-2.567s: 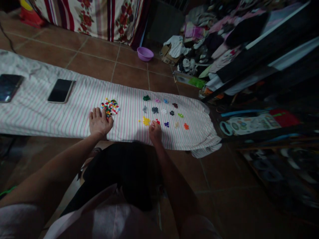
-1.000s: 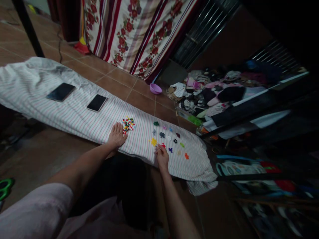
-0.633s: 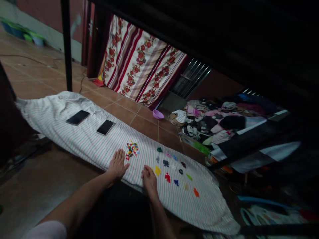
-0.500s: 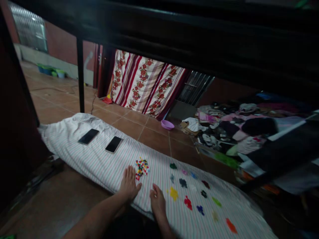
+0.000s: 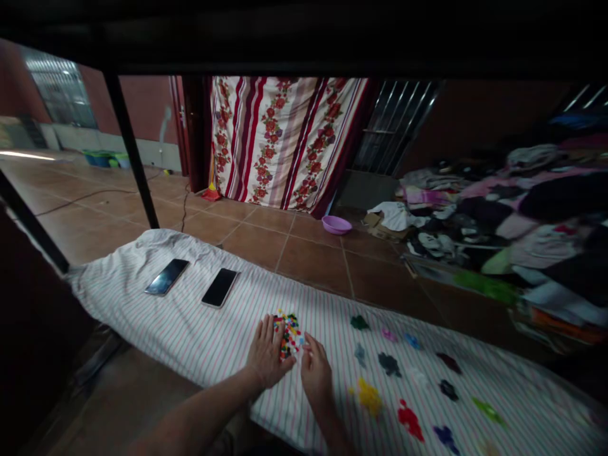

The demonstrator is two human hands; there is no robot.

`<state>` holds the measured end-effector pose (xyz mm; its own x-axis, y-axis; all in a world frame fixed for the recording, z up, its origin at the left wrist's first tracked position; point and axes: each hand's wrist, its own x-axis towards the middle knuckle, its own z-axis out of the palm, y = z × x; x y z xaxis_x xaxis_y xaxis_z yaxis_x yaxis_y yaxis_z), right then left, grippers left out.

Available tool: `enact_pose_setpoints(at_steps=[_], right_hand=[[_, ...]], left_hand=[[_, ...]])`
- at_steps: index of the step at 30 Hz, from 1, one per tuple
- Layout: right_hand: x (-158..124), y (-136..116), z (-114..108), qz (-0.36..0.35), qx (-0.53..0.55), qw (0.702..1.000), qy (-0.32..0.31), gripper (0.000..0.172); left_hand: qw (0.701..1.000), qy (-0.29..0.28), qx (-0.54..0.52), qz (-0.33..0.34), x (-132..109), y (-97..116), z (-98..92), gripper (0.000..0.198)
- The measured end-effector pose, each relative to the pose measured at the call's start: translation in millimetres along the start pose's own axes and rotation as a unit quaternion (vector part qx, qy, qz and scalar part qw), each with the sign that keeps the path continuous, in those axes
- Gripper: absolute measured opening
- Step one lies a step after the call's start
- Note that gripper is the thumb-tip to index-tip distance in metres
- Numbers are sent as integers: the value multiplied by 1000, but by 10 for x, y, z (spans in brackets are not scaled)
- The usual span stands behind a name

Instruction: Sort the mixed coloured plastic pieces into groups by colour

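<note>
Coloured clusters point(image 5: 368, 396) lay sorted; a mixed heap point(image 5: 291, 330) waited unsorted. The left hand point(image 5: 266, 360) lay flat, fingers together; I couldn't tell the right hand point(image 5: 316, 379)'s grip.

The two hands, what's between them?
In the head view, a heap of mixed colourful pieces lies between the left hand and the right hand, on the striped cloth.
</note>
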<state>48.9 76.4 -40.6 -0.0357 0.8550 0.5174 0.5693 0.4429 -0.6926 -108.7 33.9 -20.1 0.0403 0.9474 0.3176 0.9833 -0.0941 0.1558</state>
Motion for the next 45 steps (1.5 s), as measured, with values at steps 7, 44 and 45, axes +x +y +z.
enact_pose_setpoints(at_steps=[7,44,45], right_hand=[[398,171,236,-19,-40,998,43,45],[570,-406,85,-1,75,980,-185,52],[568,-405,77,1,86,979,-186,52]], left_hand=[[998,43,-5,35,205,-65,59,87],[988,-26,-147,41,325,-110,-243,70],[987,-22,-151,39,331,-114,-248,69]])
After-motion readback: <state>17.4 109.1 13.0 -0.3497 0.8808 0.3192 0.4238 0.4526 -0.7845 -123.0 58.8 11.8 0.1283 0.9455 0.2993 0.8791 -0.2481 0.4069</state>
